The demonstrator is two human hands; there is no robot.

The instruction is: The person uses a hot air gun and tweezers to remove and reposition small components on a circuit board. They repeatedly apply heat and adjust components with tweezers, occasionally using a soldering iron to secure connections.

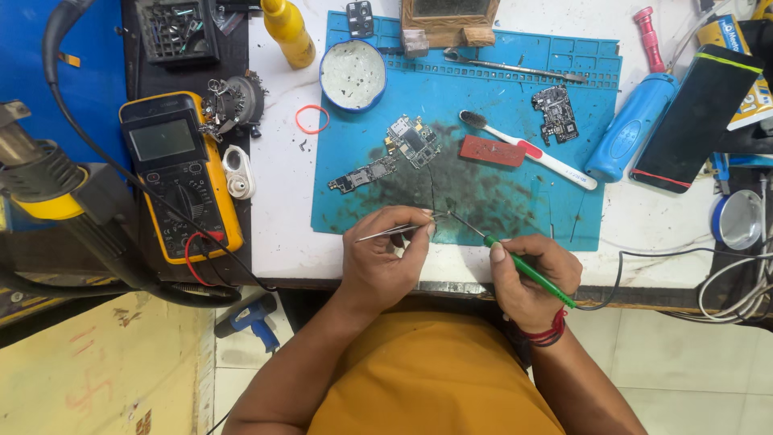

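Our left hand (385,262) pinches slim tweezers (396,232) at the near edge of the blue mat (515,97), their tips aimed right toward a tiny part that is too small to make out. Our right hand (533,278) grips a green-handled iron (527,270) like a pen, its fine tip (457,219) slanting up and left to meet the tweezer tips; both hands are closed on their tools. The two points converge over the scorched patch of mat, just past our knuckles. To do this well, we judge, both wrists should stay braced on the table edge, the tweezers held steady and the iron touched down only lightly. Farther on the mat lie two circuit boards (411,143), a red eraser (492,151) and a toothbrush (527,151), with a third board (555,113) to the far right. A white dish (353,75) sits at the far left corner of the mat. Off the mat to the left rests a yellow meter (179,173); to the right, a blue bottle (632,127).
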